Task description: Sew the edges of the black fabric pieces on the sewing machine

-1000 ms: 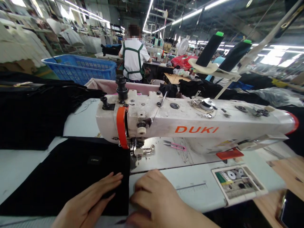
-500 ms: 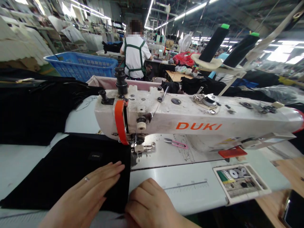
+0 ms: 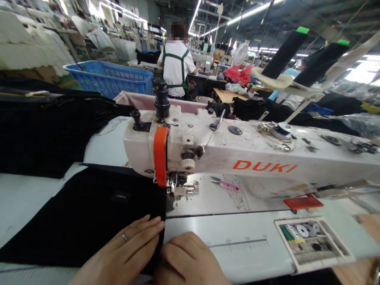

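A flat black fabric piece [image 3: 83, 217] with a small lettered label [image 3: 120, 196] lies on the table, left of the sewing machine [image 3: 216, 146]. Its right edge runs up to the presser foot [image 3: 180, 190]. My left hand [image 3: 127, 249], wearing a ring, rests flat on the fabric with its fingers stretched toward that edge. Beside it, my right hand [image 3: 190, 257] is closed at the fabric's near right corner. The fingers are curled under and their tips are hidden, but they appear to pinch the edge.
Pink-handled thread snips [image 3: 226, 184] lie on the machine bed. A bobbin tray [image 3: 314, 241] is set in the table at right, beyond a printed ruler [image 3: 240, 244]. Black garments [image 3: 38, 134] are piled at left. Behind stand a blue basket [image 3: 109, 79] and a co-worker [image 3: 175, 67].
My left hand has slid right, its fingertips now at the fabric's right edge near my right hand. The right hand stays closed at the corner. The whole view has shifted slightly.
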`<state>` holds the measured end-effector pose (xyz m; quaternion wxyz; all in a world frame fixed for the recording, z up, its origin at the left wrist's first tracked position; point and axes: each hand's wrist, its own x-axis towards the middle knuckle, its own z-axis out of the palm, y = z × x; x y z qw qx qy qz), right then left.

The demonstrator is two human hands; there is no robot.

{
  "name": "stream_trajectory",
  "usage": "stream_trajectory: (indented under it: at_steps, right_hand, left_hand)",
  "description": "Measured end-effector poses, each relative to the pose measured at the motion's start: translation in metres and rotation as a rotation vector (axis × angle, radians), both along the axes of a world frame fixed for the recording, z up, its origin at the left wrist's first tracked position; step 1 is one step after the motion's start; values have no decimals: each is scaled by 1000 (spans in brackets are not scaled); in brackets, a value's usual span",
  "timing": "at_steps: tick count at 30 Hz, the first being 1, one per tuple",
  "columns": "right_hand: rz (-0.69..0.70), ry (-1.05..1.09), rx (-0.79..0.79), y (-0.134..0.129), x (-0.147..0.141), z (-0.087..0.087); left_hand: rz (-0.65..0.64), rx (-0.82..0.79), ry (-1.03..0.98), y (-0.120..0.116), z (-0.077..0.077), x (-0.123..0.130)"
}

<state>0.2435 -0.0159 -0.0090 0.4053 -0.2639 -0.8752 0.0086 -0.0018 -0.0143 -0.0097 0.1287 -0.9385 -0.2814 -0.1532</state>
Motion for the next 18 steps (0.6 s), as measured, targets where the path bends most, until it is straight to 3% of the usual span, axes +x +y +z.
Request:
stream_trajectory:
  at_steps: [4, 9, 18]
  right_hand:
    - [48, 21, 31, 6, -1, 1]
    - [11, -7, 63, 18, -4, 7]
    - [-11, 6, 24, 28, -3, 17]
  left_hand:
    - [3, -12, 12, 5, 6, 5]
    - [28, -12, -58, 19, 22, 14]
    - [-36, -169, -155, 39, 37, 13]
